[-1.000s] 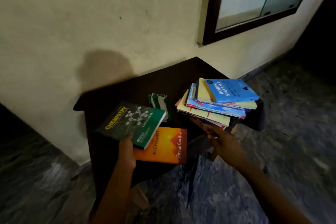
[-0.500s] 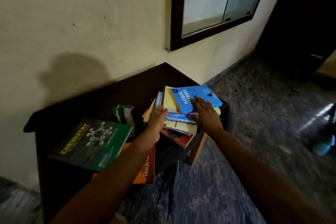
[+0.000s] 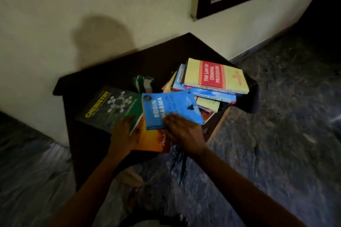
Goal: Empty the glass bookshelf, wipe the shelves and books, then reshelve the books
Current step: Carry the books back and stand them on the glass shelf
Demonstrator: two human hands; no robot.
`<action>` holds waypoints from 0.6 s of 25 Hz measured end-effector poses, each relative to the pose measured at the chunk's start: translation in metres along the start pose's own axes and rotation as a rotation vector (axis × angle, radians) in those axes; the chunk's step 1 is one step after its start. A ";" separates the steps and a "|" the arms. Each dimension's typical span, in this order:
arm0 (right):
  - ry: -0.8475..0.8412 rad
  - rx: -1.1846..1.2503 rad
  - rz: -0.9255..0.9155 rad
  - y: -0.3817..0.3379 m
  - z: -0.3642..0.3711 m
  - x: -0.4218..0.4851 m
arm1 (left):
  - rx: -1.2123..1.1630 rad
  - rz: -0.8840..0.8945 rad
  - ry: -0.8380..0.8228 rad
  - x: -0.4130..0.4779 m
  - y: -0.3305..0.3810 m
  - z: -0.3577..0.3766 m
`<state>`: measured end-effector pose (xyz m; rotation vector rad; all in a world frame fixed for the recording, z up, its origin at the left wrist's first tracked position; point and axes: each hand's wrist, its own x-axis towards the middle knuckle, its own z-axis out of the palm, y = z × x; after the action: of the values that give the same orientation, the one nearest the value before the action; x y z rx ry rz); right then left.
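Left of book stack [image 3: 212,83], right hand [image 3: 182,131] pinches blue book [image 3: 171,107]; left hand [image 3: 123,133] grips chemistry book [image 3: 108,107]. Book stack sits askew at table [image 3: 110,72] edge; a nudge could topple it.

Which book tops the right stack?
The yellow-and-red Law of Criminal Procedure; the right hand holds the blue Robin Sharma book, the left hand the Chemistry book.

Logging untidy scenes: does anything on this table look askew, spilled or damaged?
The book stack is askew: its books lie fanned at differing angles, and the lower ones seem to jut past the table edge. Nothing looks spilled or damaged.
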<state>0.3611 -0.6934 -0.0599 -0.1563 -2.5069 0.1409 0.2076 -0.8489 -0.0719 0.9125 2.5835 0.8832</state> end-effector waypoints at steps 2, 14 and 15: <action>-0.247 0.063 0.031 -0.033 0.033 -0.010 | 0.210 0.082 -0.051 -0.018 -0.039 0.010; -0.392 -0.221 0.590 0.110 -0.038 0.050 | 0.073 0.443 -0.050 0.082 0.114 0.043; -0.426 -0.235 0.592 0.116 -0.037 0.049 | 0.138 0.439 -0.054 0.094 0.117 0.047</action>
<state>0.3529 -0.5691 -0.0174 -1.0637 -2.8116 0.1267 0.2117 -0.6952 -0.0398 1.5594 2.4614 0.7714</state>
